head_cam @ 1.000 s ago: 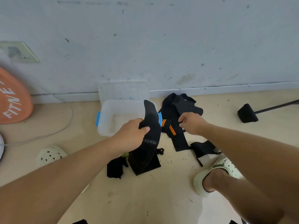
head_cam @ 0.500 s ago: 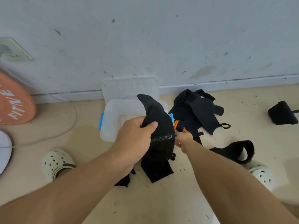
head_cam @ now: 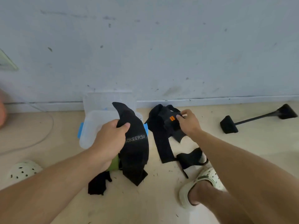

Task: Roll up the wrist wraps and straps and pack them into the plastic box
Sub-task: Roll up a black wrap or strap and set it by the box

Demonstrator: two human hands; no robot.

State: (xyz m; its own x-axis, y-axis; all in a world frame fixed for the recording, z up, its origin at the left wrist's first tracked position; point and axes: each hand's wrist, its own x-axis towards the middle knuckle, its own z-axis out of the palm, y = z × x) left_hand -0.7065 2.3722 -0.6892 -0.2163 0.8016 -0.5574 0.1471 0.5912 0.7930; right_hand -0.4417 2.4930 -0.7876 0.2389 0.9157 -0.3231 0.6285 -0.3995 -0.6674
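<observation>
Two hands working over floor (head_cam: 145, 204), both gripping black fabric. Left hand (head_cam: 110, 139) clamping curved black wrap (head_cam: 135, 147), fingers curled round its left edge, thumb pressing on front face just above grey lettering. Wrap's upper tip pointing up over plastic box (head_cam: 92, 126); lower end hanging down, touching or nearly touching floor, cannot tell which. Green item (head_cam: 114, 164) peeking out under left wrist, mostly hidden, not identifiable.

Right hand (head_cam: 188, 122) pinching strap bundle (head_cam: 163, 125), fingertips closing narrow on fabric beside orange stripe tag (head_cam: 172, 118). Long tail of bundle trailing down toward camera, lying flat on floor.

Sitting open against wall (head_cam: 161, 46): plastic box, translucent, blue latches on both sides, interior looking empty as far as visible, right part hidden behind wrap. Clear lid (head_cam: 100, 99) leaning behind box against wall.

Lying loose on floor: small black piece (head_cam: 97, 185) below left forearm; looped black strap (head_cam: 191, 158) just beside right foot's pale clog (head_cam: 205, 180). Second clog (head_cam: 22, 169) showing far left. Black bar with padded ends (head_cam: 258, 118) lying far right, well apart from box. Grey cable (head_cam: 42, 139) curving along floor at left.
</observation>
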